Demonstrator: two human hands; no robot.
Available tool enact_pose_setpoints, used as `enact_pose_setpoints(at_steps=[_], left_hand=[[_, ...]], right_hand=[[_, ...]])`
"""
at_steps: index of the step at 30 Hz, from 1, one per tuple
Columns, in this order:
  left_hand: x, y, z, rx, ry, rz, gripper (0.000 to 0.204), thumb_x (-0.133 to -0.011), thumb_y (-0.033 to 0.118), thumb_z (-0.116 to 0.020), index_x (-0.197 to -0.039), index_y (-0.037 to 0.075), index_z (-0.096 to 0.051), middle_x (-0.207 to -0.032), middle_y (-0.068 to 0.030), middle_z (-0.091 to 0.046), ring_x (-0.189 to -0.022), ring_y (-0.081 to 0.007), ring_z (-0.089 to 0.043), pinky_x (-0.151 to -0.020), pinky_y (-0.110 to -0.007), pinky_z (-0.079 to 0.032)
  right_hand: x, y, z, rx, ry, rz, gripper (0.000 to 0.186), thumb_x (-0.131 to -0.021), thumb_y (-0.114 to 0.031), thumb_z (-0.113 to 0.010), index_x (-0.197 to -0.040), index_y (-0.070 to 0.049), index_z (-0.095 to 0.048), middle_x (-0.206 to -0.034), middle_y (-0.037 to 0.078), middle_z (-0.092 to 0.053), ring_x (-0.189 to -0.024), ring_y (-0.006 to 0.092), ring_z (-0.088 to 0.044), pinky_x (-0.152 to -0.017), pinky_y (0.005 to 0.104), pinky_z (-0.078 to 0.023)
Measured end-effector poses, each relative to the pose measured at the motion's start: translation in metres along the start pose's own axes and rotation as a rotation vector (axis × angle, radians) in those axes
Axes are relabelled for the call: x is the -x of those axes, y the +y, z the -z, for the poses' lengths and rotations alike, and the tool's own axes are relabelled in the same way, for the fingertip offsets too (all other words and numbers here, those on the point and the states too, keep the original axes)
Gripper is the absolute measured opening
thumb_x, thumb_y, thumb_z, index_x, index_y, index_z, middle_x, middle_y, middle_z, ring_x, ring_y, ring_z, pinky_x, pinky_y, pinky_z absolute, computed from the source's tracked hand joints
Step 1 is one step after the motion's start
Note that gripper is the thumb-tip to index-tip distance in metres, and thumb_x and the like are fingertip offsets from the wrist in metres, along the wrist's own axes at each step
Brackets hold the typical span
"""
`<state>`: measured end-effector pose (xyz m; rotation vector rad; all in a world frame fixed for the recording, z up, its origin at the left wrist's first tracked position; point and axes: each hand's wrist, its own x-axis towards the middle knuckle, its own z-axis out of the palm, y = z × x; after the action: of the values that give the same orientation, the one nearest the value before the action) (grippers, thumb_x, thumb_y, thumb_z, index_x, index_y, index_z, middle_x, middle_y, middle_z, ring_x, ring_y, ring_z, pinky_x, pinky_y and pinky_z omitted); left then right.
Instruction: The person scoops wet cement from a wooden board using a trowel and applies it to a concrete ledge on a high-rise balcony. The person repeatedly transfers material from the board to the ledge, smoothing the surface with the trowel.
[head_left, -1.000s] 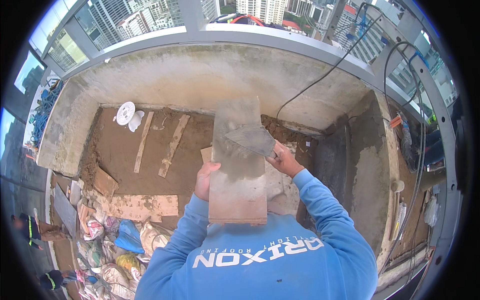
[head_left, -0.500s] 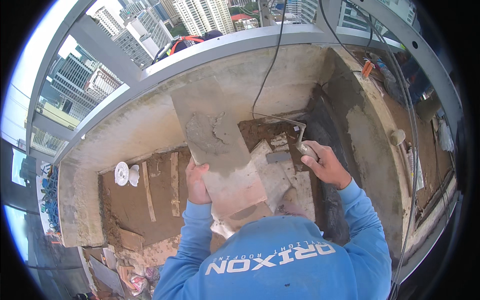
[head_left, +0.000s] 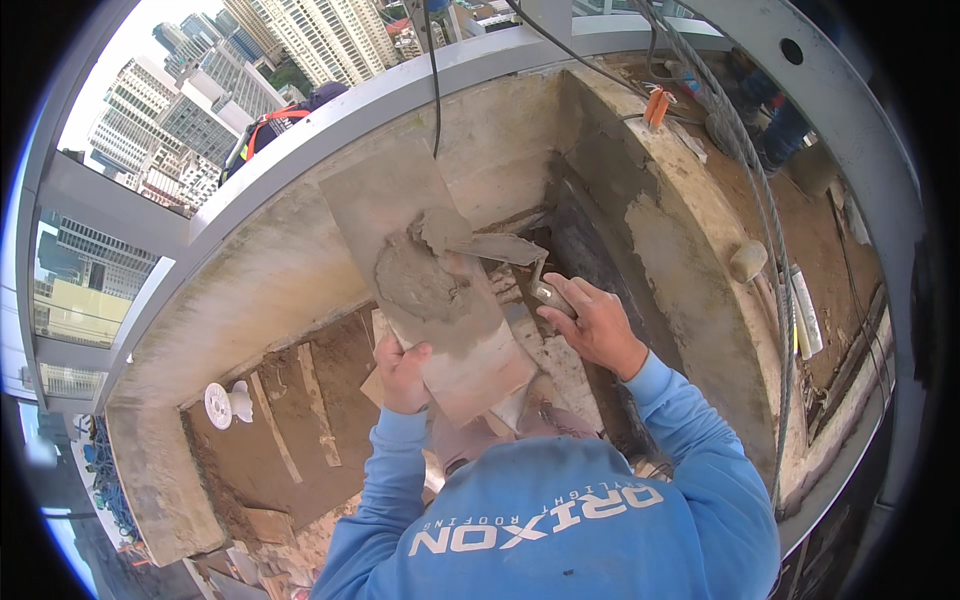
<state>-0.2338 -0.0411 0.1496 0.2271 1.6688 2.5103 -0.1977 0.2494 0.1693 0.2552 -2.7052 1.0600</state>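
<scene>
My left hand [head_left: 404, 374] grips the left edge of a long flat board [head_left: 478, 362], its thumb lying on top. On the board's middle sits a heap of wet grey mortar [head_left: 418, 280]. My right hand [head_left: 592, 322] is wrapped round the handle of a trowel [head_left: 505, 248]. The trowel's blade reaches left over the board, with its tip at the mortar's upper right side. Fresh mortar also smears the board's surface around the heap. Both sleeves are blue.
A low concrete wall [head_left: 270, 245] curves around the pit under a grey metal frame [head_left: 380, 88]. A white spool [head_left: 228, 405] and wooden strips [head_left: 318, 405] lie on the dirt at left. Cables [head_left: 750, 150] hang at right. Another person [head_left: 290, 118] is beyond the frame.
My right hand has brought the trowel left, and its blade now meets the mortar. The mortar heap has changed shape. The whole view has turned somewhat.
</scene>
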Motion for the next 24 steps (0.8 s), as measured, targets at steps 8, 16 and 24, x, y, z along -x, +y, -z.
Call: enact_pose_setpoints(at_steps=[8, 16, 24], left_hand=[[-0.014, -0.043, 0.007, -0.028, -0.189, 0.259, 0.056, -0.076, 0.01, -0.062, -0.129, -0.007, -0.052, -0.121, -0.0152, -0.064, -0.105, -0.0234, -0.065, -0.09, -0.034, -0.052], [-0.064, -0.083, -0.007, 0.272, 0.081, 0.427, 0.063, -0.079, 0.016, -0.061, -0.137, -0.003, -0.046, -0.126, -0.0166, -0.06, -0.108, -0.0298, -0.064, -0.091, -0.04, -0.056], [-0.112, -0.072, 0.078, 0.177, 0.189, 0.407, 0.066, -0.082, 0.021, -0.062, -0.14, -0.002, -0.043, -0.131, -0.0182, -0.056, -0.117, -0.0326, -0.06, -0.098, -0.045, -0.051]], right_hand=[[-0.04, 0.073, -0.02, 0.023, 0.326, -0.02, 0.039, -0.085, -0.028, -0.076, -0.115, -0.006, -0.062, -0.095, 0.011, -0.065, -0.081, 0.0329, -0.066, -0.066, 0.0392, -0.053], [0.005, 0.185, -0.05, 0.212, 0.416, -0.622, 0.04, -0.085, -0.033, -0.077, -0.108, -0.004, -0.061, -0.099, 0.015, -0.066, -0.088, 0.0377, -0.066, -0.074, 0.0455, -0.052], [-0.029, 0.299, -0.118, 0.337, 0.355, -0.908, 0.047, -0.091, -0.04, -0.067, -0.121, -0.005, -0.057, -0.11, 0.018, -0.065, -0.106, 0.0412, -0.062, -0.086, 0.0507, -0.05]])
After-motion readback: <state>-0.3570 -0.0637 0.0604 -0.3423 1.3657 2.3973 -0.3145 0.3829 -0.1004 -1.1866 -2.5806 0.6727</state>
